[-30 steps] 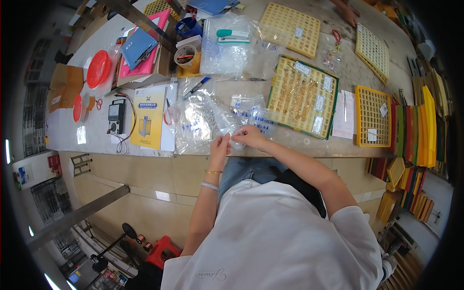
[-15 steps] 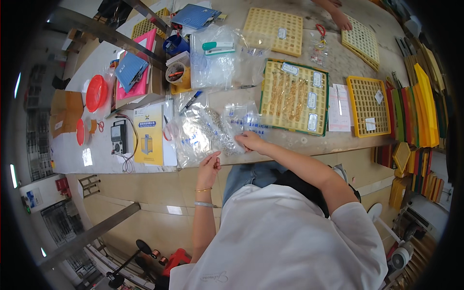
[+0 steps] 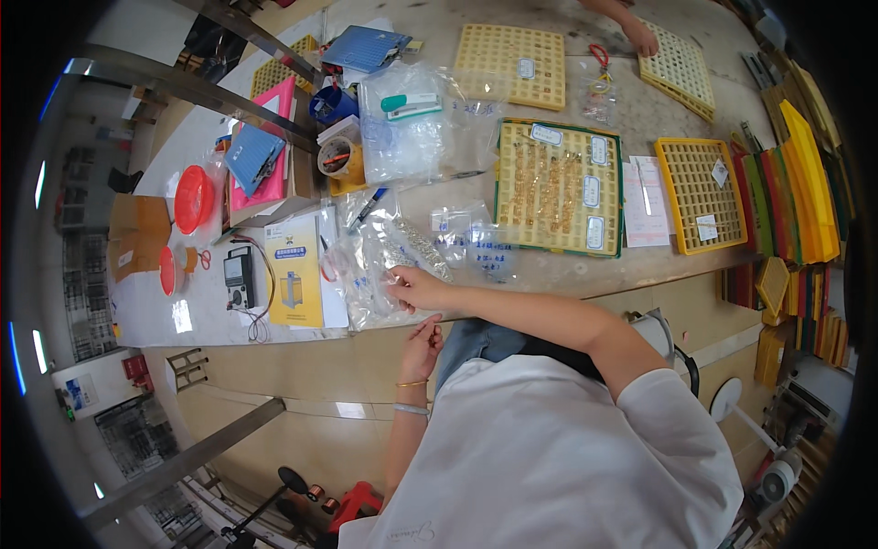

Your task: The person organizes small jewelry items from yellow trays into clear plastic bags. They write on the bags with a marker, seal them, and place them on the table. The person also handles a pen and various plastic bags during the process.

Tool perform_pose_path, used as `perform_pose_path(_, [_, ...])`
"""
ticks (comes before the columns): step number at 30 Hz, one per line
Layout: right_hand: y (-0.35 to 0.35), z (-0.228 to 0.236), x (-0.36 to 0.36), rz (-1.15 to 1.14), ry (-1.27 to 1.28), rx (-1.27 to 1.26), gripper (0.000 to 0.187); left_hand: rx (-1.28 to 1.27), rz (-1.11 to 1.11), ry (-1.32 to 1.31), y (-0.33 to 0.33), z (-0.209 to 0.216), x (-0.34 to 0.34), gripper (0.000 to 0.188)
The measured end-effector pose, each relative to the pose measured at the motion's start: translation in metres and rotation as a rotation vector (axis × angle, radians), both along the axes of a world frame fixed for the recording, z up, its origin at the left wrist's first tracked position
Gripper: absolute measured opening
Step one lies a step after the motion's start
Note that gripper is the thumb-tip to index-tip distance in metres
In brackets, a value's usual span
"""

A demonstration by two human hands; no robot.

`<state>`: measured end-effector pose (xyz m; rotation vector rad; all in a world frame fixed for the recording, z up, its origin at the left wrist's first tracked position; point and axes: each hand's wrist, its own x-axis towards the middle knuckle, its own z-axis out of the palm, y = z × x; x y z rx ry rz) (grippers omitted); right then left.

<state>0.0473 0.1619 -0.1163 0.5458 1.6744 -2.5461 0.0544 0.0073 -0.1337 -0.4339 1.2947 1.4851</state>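
Clear plastic bags with blue handwriting lie at the front edge of the bench. One plastic bag (image 3: 370, 265) has small silvery pieces (image 3: 416, 245) inside it or under its film. My right hand (image 3: 416, 289) reaches across from the right, its fingers closed on the near part of this bag. Just below, at the bench edge, my left hand (image 3: 424, 342) has its fingers pinched together; what they hold, if anything, is too small to make out. Another clear bag (image 3: 477, 240) lies to the right, beside a green-edged tray (image 3: 558, 240) with rows of gold-coloured pieces. A marker (image 3: 368, 209) rests behind the bags.
Left stand a multimeter (image 3: 239, 274), a yellow booklet (image 3: 294, 288) and red bowls (image 3: 192, 199). A stapler (image 3: 412, 105) lies on plastic bags behind. Yellow grid trays (image 3: 701, 197) sit at the right. Another person's hand (image 3: 642, 38) touches a far tray. A metal post (image 3: 192, 59) crosses the left.
My right hand has moved left, from the right side of the silvery pieces to the bag's near part. My left hand has shifted slightly right and nearer to me. The whole view has shifted a little.
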Motion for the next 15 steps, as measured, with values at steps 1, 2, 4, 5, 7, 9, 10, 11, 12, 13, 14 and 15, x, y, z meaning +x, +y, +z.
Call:
perform_pose_path(1, [-0.004,-0.002,-0.002,-0.016,-0.047,-0.114,0.032,-0.014,-0.001,0.014,0.000,0.001,0.001,0.020])
perform_pose_path(2, [-0.005,-0.017,-0.007,0.068,-0.160,0.081,0.035,-0.028,-0.002,0.029,-0.001,0.000,0.001,0.020])
perform_pose_path(4, [-0.012,-0.055,0.003,-0.003,-0.350,0.254,0.050,-0.059,-0.038,0.076,-0.006,-0.006,0.007,0.017])
perform_pose_path(5, [0.000,-0.053,0.014,0.140,-0.329,0.305,0.046,-0.070,-0.069,0.136,-0.008,-0.012,0.007,0.016])
perform_pose_path(7, [0.025,-0.063,0.031,0.239,-0.292,0.089,0.034,-0.073,-0.146,0.117,-0.003,-0.007,0.011,0.015])
perform_pose_path(9, [0.054,-0.050,0.048,0.287,-0.279,-0.130,0.025,-0.072,-0.197,0.092,-0.004,-0.010,0.014,0.019])
perform_pose_path(10, [0.071,-0.032,0.058,0.322,-0.303,-0.122,0.025,-0.027,-0.149,0.021,-0.001,-0.007,0.013,0.017])
perform_pose_path(11, [0.089,-0.025,0.073,0.289,-0.283,-0.089,0.026,-0.032,-0.180,0.075,0.005,-0.001,0.004,0.018])
perform_pose_path(12, [0.100,-0.028,0.084,0.244,-0.269,-0.083,0.026,-0.037,-0.235,0.090,0.012,-0.001,0.009,0.020])
perform_pose_path(13, [0.115,-0.031,0.091,0.190,-0.251,-0.079,0.025,-0.042,-0.300,0.109,0.019,0.000,0.011,0.021])
perform_pose_path(14, [0.131,-0.040,0.121,0.099,-0.276,-0.081,0.025,0.001,-0.314,0.143,0.026,-0.002,0.016,0.023])
perform_pose_path(15, [0.141,-0.052,0.145,-0.014,-0.274,-0.121,0.023,0.046,-0.352,0.161,0.033,-0.003,0.015,0.024])
